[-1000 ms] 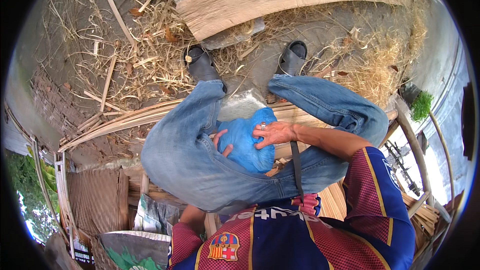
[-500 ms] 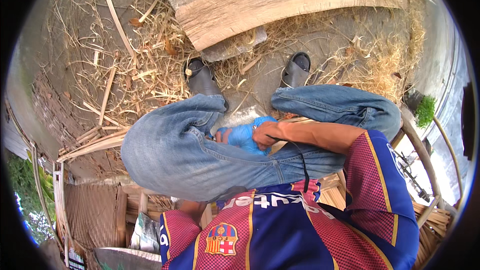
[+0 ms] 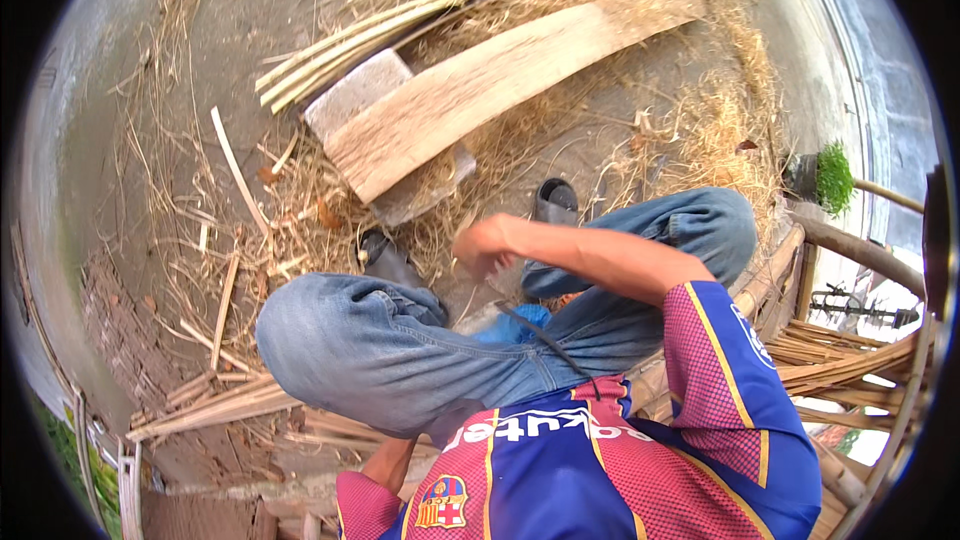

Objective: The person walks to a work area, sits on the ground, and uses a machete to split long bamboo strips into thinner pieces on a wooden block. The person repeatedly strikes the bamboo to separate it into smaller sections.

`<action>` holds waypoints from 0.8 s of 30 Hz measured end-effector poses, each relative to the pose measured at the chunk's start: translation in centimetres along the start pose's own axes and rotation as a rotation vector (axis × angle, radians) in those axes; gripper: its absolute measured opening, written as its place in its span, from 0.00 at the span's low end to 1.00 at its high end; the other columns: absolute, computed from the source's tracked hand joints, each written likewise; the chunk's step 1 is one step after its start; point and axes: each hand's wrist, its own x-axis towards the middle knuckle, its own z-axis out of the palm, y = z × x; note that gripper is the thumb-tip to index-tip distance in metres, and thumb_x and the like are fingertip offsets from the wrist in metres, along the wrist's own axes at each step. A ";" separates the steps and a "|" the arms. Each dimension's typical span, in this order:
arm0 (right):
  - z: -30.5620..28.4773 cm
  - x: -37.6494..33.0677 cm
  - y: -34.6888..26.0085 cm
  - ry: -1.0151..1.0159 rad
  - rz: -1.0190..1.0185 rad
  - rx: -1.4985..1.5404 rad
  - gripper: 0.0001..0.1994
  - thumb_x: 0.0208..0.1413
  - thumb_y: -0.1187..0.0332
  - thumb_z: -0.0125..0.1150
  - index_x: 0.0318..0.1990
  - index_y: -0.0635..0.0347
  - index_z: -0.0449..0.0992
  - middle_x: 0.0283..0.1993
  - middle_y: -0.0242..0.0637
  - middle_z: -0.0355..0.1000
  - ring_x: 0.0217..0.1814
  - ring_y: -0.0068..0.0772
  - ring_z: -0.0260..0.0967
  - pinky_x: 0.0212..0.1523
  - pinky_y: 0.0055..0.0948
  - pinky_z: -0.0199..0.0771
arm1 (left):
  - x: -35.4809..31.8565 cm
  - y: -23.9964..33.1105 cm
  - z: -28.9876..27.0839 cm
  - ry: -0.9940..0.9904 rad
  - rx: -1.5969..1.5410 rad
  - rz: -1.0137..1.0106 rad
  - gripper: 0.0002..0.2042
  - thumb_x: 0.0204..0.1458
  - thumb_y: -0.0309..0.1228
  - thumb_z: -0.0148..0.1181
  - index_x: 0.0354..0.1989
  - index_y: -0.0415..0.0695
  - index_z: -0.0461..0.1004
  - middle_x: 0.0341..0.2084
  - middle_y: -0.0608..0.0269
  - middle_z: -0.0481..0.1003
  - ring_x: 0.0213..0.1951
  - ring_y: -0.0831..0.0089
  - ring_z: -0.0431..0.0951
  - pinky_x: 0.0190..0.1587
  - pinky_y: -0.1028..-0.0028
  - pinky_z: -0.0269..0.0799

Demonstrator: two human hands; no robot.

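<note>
My right hand (image 3: 485, 246) is raised in front of my knees, above the gap between my thighs. Motion smears its fingers, so I cannot make out whether they hold anything. Below it, a crumpled blue thing (image 3: 517, 323), like a thin bag or cloth, shows between my jeans-clad legs, partly hidden by the thigh. A thin black cord (image 3: 545, 333) hangs slantwise over my lap, near the blue thing. My left forearm goes down beside my left thigh, and the leg hides that hand.
Ahead, a wide wooden plank (image 3: 520, 85) leans across a pale block (image 3: 358, 90). Long split strips (image 3: 440, 5) lie behind it. Shavings (image 3: 325, 190) litter the ground. More strips (image 3: 215, 410) lie at the left. A potted green plant (image 3: 833, 178) stands at the right.
My right hand has lifted off the blue thing and moved forward and left. Less of the blue thing shows, and my left hand has gone out of sight. The view has shifted, showing more ground ahead.
</note>
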 end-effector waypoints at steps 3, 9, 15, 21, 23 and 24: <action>-6.0 -10.3 -0.4 0.455 0.058 -0.235 0.13 0.53 0.63 0.60 0.33 0.67 0.81 0.29 0.47 0.78 0.29 0.40 0.76 0.27 0.38 0.78 | 1.0 -0.1 -0.5 0.030 0.022 0.037 0.19 0.58 0.37 0.64 0.56 0.47 0.70 0.41 0.60 0.67 0.40 0.65 0.74 0.41 0.65 0.71; -9.2 -24.1 3.5 0.930 0.130 -0.430 0.20 0.63 0.55 0.59 0.55 0.58 0.76 0.55 0.46 0.76 0.54 0.42 0.75 0.57 0.44 0.76 | 2.1 -0.7 -1.1 0.066 0.037 0.067 0.18 0.59 0.38 0.63 0.55 0.46 0.71 0.38 0.62 0.67 0.38 0.68 0.73 0.39 0.67 0.70; -5.0 -30.6 11.0 1.144 0.107 -0.176 0.20 0.64 0.54 0.58 0.53 0.61 0.78 0.52 0.47 0.78 0.51 0.43 0.77 0.53 0.42 0.79 | 2.6 -1.4 -1.7 0.088 0.040 0.069 0.17 0.60 0.38 0.61 0.53 0.45 0.72 0.36 0.65 0.67 0.37 0.70 0.73 0.38 0.69 0.70; 0.2 -31.1 17.3 1.296 -0.017 0.148 0.21 0.65 0.52 0.56 0.53 0.60 0.78 0.49 0.43 0.80 0.48 0.38 0.78 0.50 0.39 0.79 | 3.2 -1.7 -2.1 0.109 0.032 0.061 0.16 0.61 0.39 0.60 0.52 0.44 0.73 0.33 0.67 0.68 0.35 0.73 0.72 0.36 0.71 0.69; 2.8 -28.5 20.3 1.484 -0.073 0.401 0.18 0.66 0.54 0.56 0.50 0.59 0.78 0.44 0.41 0.80 0.45 0.30 0.78 0.48 0.32 0.78 | 3.8 -1.7 -2.4 0.111 0.031 0.069 0.16 0.61 0.39 0.60 0.52 0.43 0.74 0.32 0.68 0.68 0.35 0.73 0.72 0.36 0.71 0.69; 4.5 -26.3 22.6 1.602 -0.119 0.481 0.17 0.66 0.55 0.56 0.48 0.59 0.79 0.41 0.40 0.80 0.43 0.27 0.77 0.46 0.30 0.78 | 4.1 -1.6 -2.5 0.108 0.027 0.077 0.16 0.61 0.39 0.60 0.52 0.43 0.74 0.31 0.68 0.68 0.34 0.74 0.72 0.35 0.72 0.69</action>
